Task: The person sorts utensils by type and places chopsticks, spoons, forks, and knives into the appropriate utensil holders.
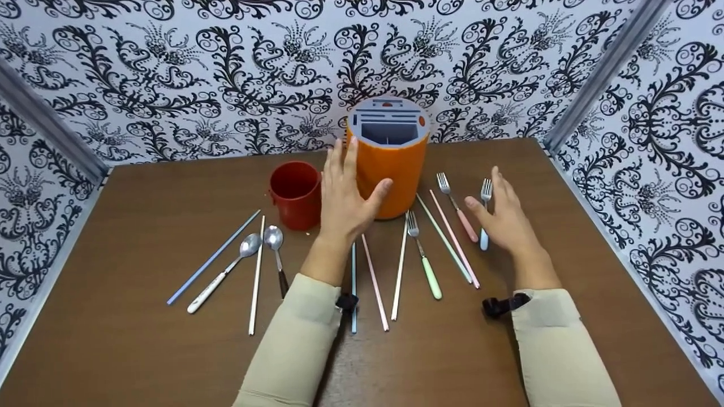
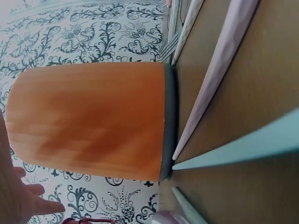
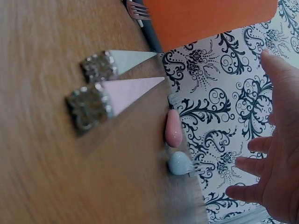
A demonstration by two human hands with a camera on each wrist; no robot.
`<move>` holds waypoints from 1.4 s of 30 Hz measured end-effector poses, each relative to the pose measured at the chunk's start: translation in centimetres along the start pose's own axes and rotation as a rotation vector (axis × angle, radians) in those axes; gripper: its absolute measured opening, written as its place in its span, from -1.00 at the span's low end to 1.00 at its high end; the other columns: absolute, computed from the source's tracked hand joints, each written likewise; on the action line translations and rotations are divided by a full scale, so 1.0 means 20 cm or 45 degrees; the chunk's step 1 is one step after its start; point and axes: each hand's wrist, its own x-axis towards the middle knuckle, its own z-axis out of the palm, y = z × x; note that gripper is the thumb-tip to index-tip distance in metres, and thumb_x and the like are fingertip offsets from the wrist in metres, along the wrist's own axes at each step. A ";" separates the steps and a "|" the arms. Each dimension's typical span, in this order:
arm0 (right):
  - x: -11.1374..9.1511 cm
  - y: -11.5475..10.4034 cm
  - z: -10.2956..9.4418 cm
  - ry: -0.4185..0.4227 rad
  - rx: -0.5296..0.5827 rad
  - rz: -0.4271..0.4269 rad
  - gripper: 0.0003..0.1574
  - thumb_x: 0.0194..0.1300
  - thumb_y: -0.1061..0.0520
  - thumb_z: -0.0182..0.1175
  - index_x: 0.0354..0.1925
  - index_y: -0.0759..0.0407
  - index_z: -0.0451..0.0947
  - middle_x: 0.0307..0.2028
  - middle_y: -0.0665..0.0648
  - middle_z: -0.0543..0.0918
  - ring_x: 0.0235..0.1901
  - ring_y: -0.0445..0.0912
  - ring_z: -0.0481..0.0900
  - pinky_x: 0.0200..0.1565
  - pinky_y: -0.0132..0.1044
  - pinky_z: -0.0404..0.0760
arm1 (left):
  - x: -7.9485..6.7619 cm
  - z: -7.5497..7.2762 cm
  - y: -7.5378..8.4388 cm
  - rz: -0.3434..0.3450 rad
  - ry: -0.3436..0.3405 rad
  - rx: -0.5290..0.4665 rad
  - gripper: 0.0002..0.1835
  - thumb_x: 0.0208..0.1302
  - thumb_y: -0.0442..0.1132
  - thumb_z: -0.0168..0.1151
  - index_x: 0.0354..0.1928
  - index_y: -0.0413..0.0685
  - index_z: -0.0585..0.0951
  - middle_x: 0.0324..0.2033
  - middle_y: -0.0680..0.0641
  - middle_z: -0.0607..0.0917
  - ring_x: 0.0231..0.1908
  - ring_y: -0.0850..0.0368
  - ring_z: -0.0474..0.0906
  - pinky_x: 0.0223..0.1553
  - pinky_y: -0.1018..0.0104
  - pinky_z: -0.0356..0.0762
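Observation:
An orange cutlery holder (image 1: 390, 175) with a grey slotted top stands upright near the back of the table. My left hand (image 1: 346, 195), fingers spread, is in front of its left side; whether it touches cannot be told. My right hand (image 1: 506, 217) is held over the right side, near the fork with a light blue handle (image 1: 485, 226), with nothing in it. Left of the holder is a red cup (image 1: 296, 198). A pink-handled fork (image 1: 461, 215) and a green-handled fork (image 1: 430, 274) lie on the right. Two spoons, one white-handled (image 1: 212, 288), one dark-handled (image 1: 275, 246), lie on the left.
Several chopsticks lie spread over the brown table (image 1: 430, 356), among them a blue one (image 1: 215, 257), a white one (image 1: 256, 282) and a pink one (image 1: 376, 285). Patterned walls (image 1: 237, 73) enclose the back and sides.

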 end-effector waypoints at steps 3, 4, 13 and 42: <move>0.01 0.01 0.01 0.000 0.011 0.007 0.25 0.48 -0.42 0.08 0.69 0.03 -0.37 0.65 0.37 -0.13 0.62 0.36 -0.14 0.55 0.39 -0.08 | 0.01 0.00 -0.02 -0.023 0.020 -0.130 0.01 0.35 0.35 0.16 0.68 0.19 -0.02 0.65 -0.12 0.04 0.62 -0.19 0.00 0.55 -0.30 0.09; 0.01 0.01 0.01 0.000 0.015 0.008 0.25 0.47 -0.42 0.09 0.69 0.05 -0.37 0.65 0.38 -0.13 0.62 0.37 -0.13 0.55 0.39 -0.08 | 0.02 0.00 -0.02 -0.033 0.021 -0.175 0.01 0.35 0.34 0.17 0.68 0.19 -0.03 0.66 -0.10 0.04 0.62 -0.17 0.01 0.55 -0.30 0.11; 0.00 0.04 0.03 0.016 -0.012 0.025 0.26 0.48 -0.34 0.14 0.68 0.15 -0.34 0.61 0.47 -0.07 0.60 0.39 -0.06 0.56 0.33 -0.02 | 0.01 0.03 -0.06 -0.119 -0.113 -0.341 0.06 0.33 0.37 0.22 0.68 0.35 -0.12 0.66 -0.06 -0.01 0.60 -0.12 0.05 0.54 -0.25 0.16; 0.00 0.10 0.06 -0.033 -0.084 0.239 -0.56 0.47 -0.07 0.24 -0.15 0.34 0.51 -0.34 0.22 0.50 -0.32 0.10 0.47 -0.30 -0.15 0.40 | 0.03 0.10 -0.16 -0.369 -0.153 -0.618 0.05 0.29 0.02 0.46 0.65 -0.07 0.08 0.55 -0.13 0.21 0.51 -0.03 0.22 0.60 0.08 0.14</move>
